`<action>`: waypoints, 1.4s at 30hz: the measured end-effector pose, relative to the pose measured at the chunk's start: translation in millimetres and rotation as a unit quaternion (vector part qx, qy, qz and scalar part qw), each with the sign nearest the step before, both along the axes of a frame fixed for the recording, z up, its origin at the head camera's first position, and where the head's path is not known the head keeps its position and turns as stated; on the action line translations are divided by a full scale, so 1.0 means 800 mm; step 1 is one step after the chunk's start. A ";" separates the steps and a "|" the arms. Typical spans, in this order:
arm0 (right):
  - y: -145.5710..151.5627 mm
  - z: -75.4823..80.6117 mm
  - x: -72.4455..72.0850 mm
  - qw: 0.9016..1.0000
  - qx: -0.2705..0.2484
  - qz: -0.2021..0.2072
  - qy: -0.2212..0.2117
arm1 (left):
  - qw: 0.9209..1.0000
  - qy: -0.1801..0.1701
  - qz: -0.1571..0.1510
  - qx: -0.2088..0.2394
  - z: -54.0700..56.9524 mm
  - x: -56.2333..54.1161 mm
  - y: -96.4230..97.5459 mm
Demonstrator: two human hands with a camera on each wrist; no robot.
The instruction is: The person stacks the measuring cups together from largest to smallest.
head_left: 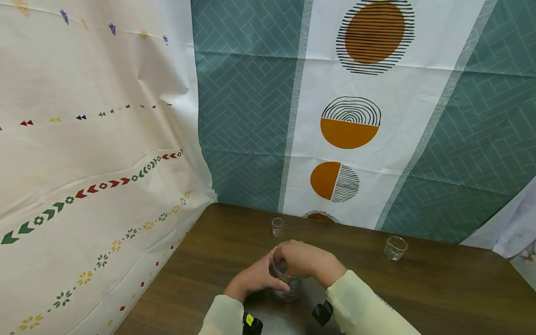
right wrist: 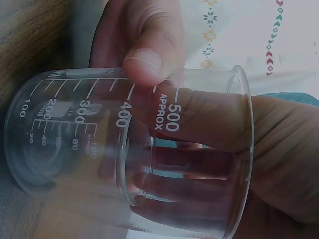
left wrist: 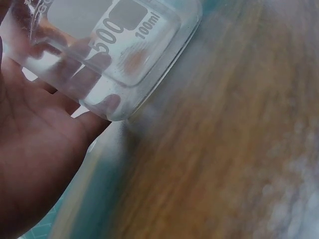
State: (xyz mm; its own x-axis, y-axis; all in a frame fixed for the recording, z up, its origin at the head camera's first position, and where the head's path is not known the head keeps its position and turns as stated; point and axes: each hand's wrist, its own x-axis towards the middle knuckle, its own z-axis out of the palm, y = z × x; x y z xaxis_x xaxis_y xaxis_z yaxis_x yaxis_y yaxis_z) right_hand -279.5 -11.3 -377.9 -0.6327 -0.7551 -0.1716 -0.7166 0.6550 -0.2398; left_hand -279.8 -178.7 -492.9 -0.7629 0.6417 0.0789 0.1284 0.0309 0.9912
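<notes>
A large clear glass beaker, marked up to 500, stands at the front middle of the table in the head view. My left hand grips its side, the thumb along the near wall. From above, my right hand reaches in through the mouth. Inside sits a smaller glass beaker, marked up to 100, low in the large one in the right wrist view. The right fingertips pinch its rim, seen through the outer glass. The left wrist view shows the left palm beside the large beaker's base.
A tiny glass beaker stands behind the hands on the brown wooden table. Another low glass beaker is farther right, near the back edge. Patterned cloth hangs along the left side and back.
</notes>
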 end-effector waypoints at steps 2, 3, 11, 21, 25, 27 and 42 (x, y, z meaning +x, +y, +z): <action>0.001 0.001 0.000 1.000 0.002 -0.002 -0.002 | 1.000 0.003 -0.003 -0.001 0.000 0.000 0.000; 0.001 0.001 0.000 1.000 0.003 -0.002 -0.002 | 1.000 0.004 -0.004 -0.002 0.000 -0.001 0.000; 0.003 0.005 0.002 1.000 0.008 0.004 0.002 | 1.000 0.004 -0.010 -0.001 -0.001 -0.002 -0.001; 0.008 0.014 0.005 1.000 -0.004 0.003 0.008 | 1.000 0.004 0.022 -0.019 -0.003 0.000 -0.001; 0.011 0.016 0.006 1.000 -0.005 0.010 0.015 | 0.999 0.007 0.025 -0.023 -0.003 0.000 0.000; 0.013 0.017 0.006 1.000 -0.006 0.014 0.020 | 0.999 0.008 0.024 -0.024 -0.003 0.000 0.000; 0.023 0.030 0.009 0.999 -0.029 0.028 0.032 | 0.999 0.014 0.028 -0.024 0.001 0.002 0.000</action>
